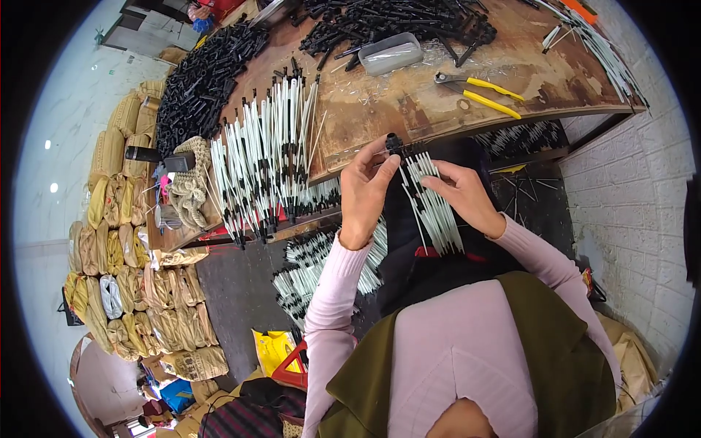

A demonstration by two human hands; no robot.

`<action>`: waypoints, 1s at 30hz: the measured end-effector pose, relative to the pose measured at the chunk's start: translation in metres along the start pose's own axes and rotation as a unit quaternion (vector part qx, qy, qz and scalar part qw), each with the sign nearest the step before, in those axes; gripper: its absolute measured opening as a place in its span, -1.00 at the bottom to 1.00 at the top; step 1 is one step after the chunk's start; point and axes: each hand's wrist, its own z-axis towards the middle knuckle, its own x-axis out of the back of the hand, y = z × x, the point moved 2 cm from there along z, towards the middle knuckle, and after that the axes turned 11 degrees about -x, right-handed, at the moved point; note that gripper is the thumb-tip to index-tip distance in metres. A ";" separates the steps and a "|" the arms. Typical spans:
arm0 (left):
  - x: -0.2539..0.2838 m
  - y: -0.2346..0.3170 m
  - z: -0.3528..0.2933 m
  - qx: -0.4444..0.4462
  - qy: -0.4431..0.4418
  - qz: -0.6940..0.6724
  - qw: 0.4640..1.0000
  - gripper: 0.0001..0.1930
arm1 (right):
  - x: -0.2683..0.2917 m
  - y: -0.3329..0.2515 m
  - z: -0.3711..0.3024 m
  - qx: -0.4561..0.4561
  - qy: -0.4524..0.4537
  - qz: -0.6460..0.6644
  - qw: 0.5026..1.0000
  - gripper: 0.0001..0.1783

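White rods [442, 223] lie at the fingertips of the right hand [469, 196], long axis running out from the person, dark ends toward the table [350, 139]. Whether those fingers grip, I can't tell; the left hand [363, 193] pinches a black piece [394, 142]. Pliers [491, 103] lie beyond both.

Black piece [393, 141] — partly hidden by left hand [365, 191], clear scraps [359, 91] — too small to tell

L hand [365, 190] pinches blk part [394, 144] btwn thumb & fingers; R hand [464, 196] touches wht rods w/ blk bits [439, 219] at lap. On table [350, 131]: blk parts heap [394, 22], clr plastic tray [391, 57], yel-handled pliers [483, 100]. More wht rods at table's L [270, 146]; wrapped bundles [117, 255] stacked far L.
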 end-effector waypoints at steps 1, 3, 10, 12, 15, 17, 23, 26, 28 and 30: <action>0.000 0.002 -0.001 0.000 0.000 0.001 1.000 -0.57 | 0.001 -0.001 -0.001 0.000 0.000 0.001 1.000 -0.61; 0.000 0.007 -0.002 0.017 -0.015 -0.021 1.000 -0.59 | 0.005 -0.002 -0.002 -0.001 -0.006 -0.018 1.000 -0.63; 0.002 0.008 -0.004 0.017 -0.035 -0.088 0.995 -0.59 | 0.008 -0.004 -0.004 0.027 0.008 -0.069 0.997 -0.65; 0.005 0.002 -0.004 0.024 -0.040 -0.100 0.994 -0.60 | 0.009 -0.009 -0.005 0.014 -0.015 -0.076 0.997 -0.67; 0.004 0.002 -0.003 0.022 -0.060 -0.116 0.991 -0.61 | 0.009 -0.003 -0.002 0.026 -0.039 -0.043 0.998 -0.69; 0.006 0.003 -0.002 0.026 -0.072 -0.126 0.989 -0.62 | 0.012 0.000 0.002 0.032 -0.050 -0.059 0.996 -0.69; 0.015 0.002 0.007 0.050 -0.131 -0.209 0.968 -0.64 | 0.009 -0.003 0.000 0.055 -0.060 -0.046 0.996 -0.70; 0.021 -0.001 0.009 0.054 -0.165 -0.243 0.954 -0.62 | 0.008 -0.007 -0.002 0.073 -0.048 -0.056 0.995 -0.69; 0.025 -0.001 0.010 0.052 -0.178 -0.252 0.950 -0.62 | 0.006 -0.009 -0.002 0.073 -0.052 -0.068 0.994 -0.69; 0.026 0.000 0.013 0.052 -0.196 -0.257 0.945 -0.61 | 0.006 -0.008 0.000 0.083 -0.066 -0.051 0.993 -0.69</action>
